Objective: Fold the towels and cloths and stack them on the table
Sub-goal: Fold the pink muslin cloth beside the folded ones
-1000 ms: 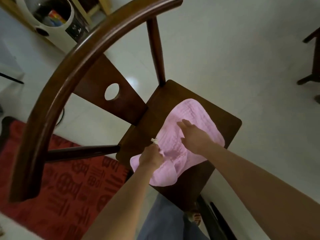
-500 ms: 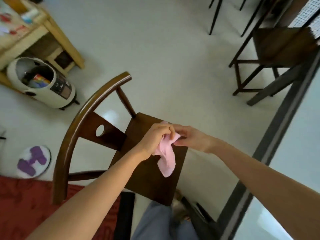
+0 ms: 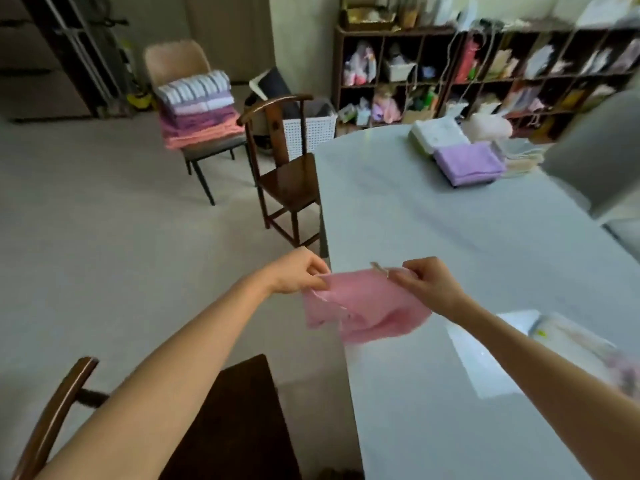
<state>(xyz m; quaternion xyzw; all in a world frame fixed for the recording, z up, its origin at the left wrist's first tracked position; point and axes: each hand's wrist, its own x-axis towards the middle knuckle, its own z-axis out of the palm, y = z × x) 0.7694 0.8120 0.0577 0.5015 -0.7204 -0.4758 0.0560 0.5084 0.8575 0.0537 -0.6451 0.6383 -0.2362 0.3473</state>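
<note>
I hold the pink cloth [image 3: 363, 306] up by its top edge, my left hand [image 3: 298, 271] pinching one corner and my right hand [image 3: 426, 278] pinching the other, so it hangs between them over the near edge of the pale surface [image 3: 450, 220]. Beyond my right hand, far across the surface, lies a folded purple towel [image 3: 467, 162]. Beyond my left hand, a chair [image 3: 180, 64] carries a pile of folded towels [image 3: 199, 109].
</note>
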